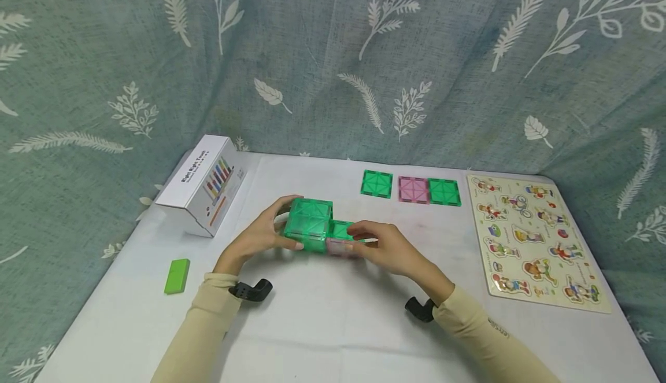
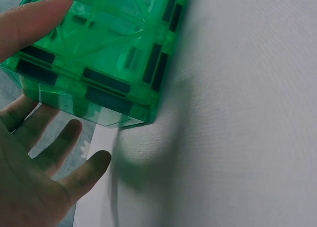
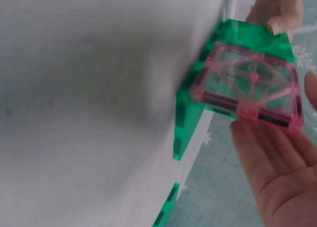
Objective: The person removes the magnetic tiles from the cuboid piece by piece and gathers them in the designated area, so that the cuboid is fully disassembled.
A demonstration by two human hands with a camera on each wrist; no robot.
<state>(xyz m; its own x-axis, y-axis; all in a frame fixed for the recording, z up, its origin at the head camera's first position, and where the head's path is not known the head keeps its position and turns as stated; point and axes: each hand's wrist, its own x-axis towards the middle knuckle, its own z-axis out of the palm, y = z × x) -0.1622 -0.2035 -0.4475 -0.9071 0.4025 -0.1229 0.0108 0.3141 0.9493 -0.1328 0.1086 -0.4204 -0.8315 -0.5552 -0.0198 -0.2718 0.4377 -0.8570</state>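
Green translucent cube (image 1: 309,215) stood near the middle of the tabletop (image 1: 322,313), with a low green section (image 1: 341,229) joined at its right and a pink tile (image 1: 338,248) along that section's near side. I took the step in hand to be fitting this tile. I judged it best done by steadying the cube, lining the tile's edge up evenly, then easing it in; the dark bars along the edges were probably magnets, liable to snap it askew. A hard push could, I thought, fold the walls.

Pose, left: my left hand (image 1: 260,235) held the cube between thumb and fingers, the lower fingers spread clear of it. Pose, right: my right hand (image 1: 392,250) came in from the right, fairly wide, fingers nearly straight with tips at the pink tile's edge; the right wrist view showed no pinch. I could not tell whether the base sat fully flat.
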